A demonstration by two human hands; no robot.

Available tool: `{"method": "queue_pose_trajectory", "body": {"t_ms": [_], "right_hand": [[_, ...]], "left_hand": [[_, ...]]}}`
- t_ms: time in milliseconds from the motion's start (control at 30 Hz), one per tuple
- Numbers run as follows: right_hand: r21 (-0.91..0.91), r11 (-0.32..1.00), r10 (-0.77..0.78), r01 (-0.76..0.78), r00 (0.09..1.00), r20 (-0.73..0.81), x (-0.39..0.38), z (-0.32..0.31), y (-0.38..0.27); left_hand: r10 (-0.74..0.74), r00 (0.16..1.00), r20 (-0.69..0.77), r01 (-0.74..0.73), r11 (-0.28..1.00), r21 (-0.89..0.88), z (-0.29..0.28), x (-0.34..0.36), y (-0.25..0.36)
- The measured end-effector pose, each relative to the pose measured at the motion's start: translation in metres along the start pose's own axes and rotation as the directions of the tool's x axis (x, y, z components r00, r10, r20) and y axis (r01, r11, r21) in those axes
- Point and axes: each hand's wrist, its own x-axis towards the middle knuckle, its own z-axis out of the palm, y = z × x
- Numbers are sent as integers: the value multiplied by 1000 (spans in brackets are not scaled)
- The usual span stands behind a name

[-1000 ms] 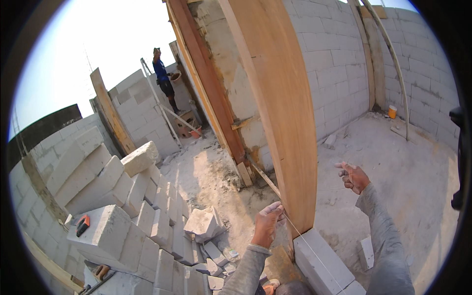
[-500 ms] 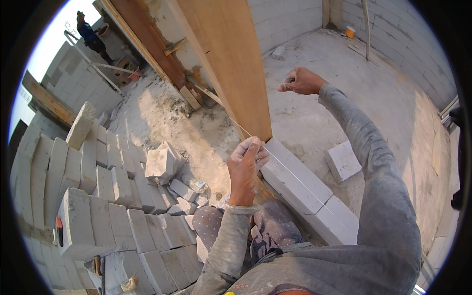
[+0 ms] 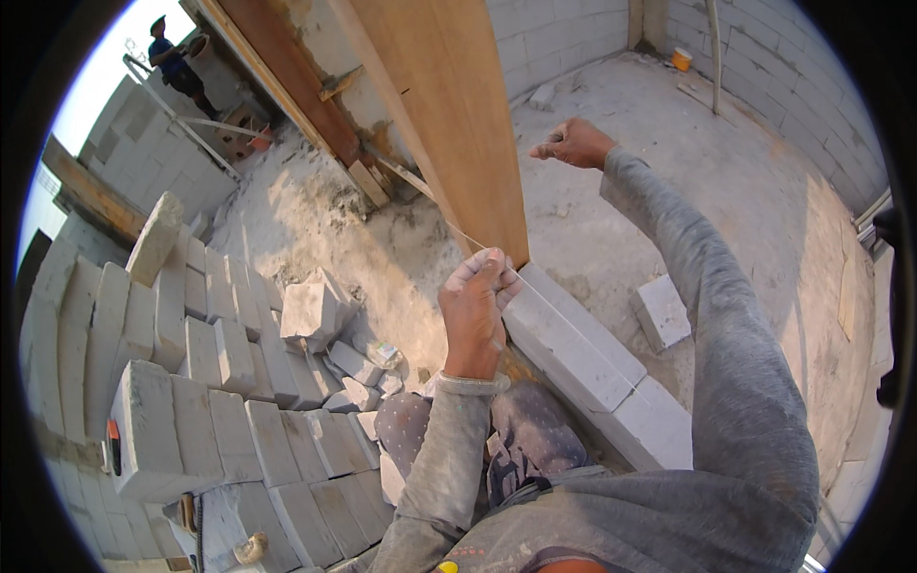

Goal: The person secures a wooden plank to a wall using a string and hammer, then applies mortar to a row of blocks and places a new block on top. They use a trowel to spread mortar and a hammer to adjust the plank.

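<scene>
A thin pale string [image 3: 463,234] runs past a tall plywood board [image 3: 449,115] and over a row of light grey blocks [image 3: 564,353] at its foot. My left hand [image 3: 470,310], palm toward me, pinches the string beside the board's lower end. My right hand [image 3: 573,143] is raised over the floor right of the board, fingers drawn together; whatever is in them is too small to make out. My knees in dotted trousers are below, left of the block row.
Stacked blocks [image 3: 143,430] fill the left, with an orange-handled tool [image 3: 115,444] on them. Loose blocks [image 3: 310,315] lie on the dusty floor. A co-worker [image 3: 177,67] stands by poles at the back left. A yellow bucket [image 3: 681,59] sits by the right room's wall.
The view has tipped down since a second ago. My right hand has closed from spread fingers and shifted slightly left and up in the last half second; my left hand still holds the string.
</scene>
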Motion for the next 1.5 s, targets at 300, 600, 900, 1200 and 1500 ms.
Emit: {"method": "queue_pose_trajectory", "body": {"t_ms": [300, 600, 900, 1200, 1500], "right_hand": [[-34, 992, 128, -124, 983, 134, -64, -29, -25], [540, 797, 202, -270, 962, 184, -123, -27, -63], [955, -83, 247, -286, 922, 298, -170, 11, -71], [948, -203, 240, -244, 927, 290, -172, -4, -53], [984, -136, 122, -117, 983, 134, -195, 6, -77]], "left_hand": [[-13, 996, 87, 14, 1000, -9, -22, 5, 1], [65, 997, 45, -65, 998, -6, -37, 12, -3], [-137, 941, 308, 178, 978, -110, 8, 23, -34], [-46, 924, 379, 209, 892, -401, 48, 49, -56], [11, 884, 467, 279, 789, -547, 41, 51, -65]]}}
